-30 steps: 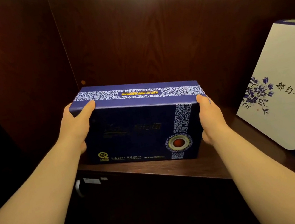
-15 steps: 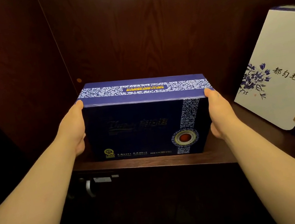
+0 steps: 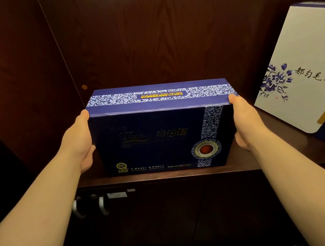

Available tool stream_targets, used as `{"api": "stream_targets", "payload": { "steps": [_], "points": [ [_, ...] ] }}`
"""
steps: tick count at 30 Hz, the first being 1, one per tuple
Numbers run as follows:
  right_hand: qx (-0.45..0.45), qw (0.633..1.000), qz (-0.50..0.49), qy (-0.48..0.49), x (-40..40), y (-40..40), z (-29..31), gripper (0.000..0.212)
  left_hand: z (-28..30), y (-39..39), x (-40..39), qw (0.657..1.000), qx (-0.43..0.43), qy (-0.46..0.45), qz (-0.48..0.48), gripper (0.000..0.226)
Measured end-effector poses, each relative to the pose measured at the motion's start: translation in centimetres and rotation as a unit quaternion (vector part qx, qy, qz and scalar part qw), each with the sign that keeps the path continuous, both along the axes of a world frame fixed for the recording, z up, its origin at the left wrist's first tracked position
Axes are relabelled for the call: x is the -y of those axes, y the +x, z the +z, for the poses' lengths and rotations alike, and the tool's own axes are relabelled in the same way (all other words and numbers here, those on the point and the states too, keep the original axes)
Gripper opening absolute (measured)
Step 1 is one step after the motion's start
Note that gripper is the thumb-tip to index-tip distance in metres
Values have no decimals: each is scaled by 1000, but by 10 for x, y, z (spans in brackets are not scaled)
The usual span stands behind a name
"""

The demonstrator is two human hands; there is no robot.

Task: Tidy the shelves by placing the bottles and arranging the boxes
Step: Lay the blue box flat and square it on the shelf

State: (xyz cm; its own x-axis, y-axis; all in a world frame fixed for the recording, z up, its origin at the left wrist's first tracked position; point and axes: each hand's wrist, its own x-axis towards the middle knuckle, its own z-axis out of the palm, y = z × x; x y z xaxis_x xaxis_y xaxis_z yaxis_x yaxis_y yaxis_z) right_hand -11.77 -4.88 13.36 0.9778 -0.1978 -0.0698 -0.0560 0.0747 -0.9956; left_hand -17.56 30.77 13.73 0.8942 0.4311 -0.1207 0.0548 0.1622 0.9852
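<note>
1. My left hand (image 3: 79,141) presses flat against the left end of the dark blue box (image 3: 160,138), thumb tip up at its top left corner; the fingers lie behind the box end and I cannot see them.
2. My right hand (image 3: 246,121) presses against the right end of the same box, thumb tip at the top right corner; its fingers are likewise hidden, so the box is clamped between my two palms.
3. The blue box stands on its long edge on the wooden shelf (image 3: 248,161), close to the front lip; its face carries a patterned blue-and-white band at 3 o'clock with a round red-centred emblem at the lower right; a yellow seal sits at the lower left; the top face shows a matching patterned strip with yellow print.
4. At 3 o'clock from the blue box, well apart from it, a white box (image 3: 301,81) with blue flowers and black characters leans tilted on the same shelf; its upper part runs out of the frame.
5. At 11 o'clock from the blue box a small orange dot (image 3: 84,87) marks the cabinet's side panel; the dark wood back wall rises behind.
6. At 7 o'clock, below the shelf lip, two silver handles (image 3: 103,204) sit side by side on the cupboard front.
</note>
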Motion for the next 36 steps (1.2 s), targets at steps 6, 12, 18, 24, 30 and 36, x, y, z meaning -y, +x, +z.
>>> {"api": "stream_targets", "payload": {
  "steps": [6,12,18,24,30,36],
  "points": [
    [2,1000,3,-9,1,-2,-1,27,3,-6,3,1000,-1,-6,-4,21],
    [3,1000,4,-2,1,-6,-3,30,4,-9,1,1000,-3,-1,-7,27],
    [3,1000,0,-7,0,-9,-2,30,4,-10,-1,1000,-6,4,-6,29],
    [2,1000,-2,3,-1,-10,-2,29,1,-14,-4,1000,-6,0,3,33],
    [9,1000,4,14,-1,-12,-4,29,-1,-12,-6,1000,-6,1,3,29],
    [13,1000,7,12,0,-13,-4,33,-4,-9,-13,1000,-3,8,-14,32]
  ]
}}
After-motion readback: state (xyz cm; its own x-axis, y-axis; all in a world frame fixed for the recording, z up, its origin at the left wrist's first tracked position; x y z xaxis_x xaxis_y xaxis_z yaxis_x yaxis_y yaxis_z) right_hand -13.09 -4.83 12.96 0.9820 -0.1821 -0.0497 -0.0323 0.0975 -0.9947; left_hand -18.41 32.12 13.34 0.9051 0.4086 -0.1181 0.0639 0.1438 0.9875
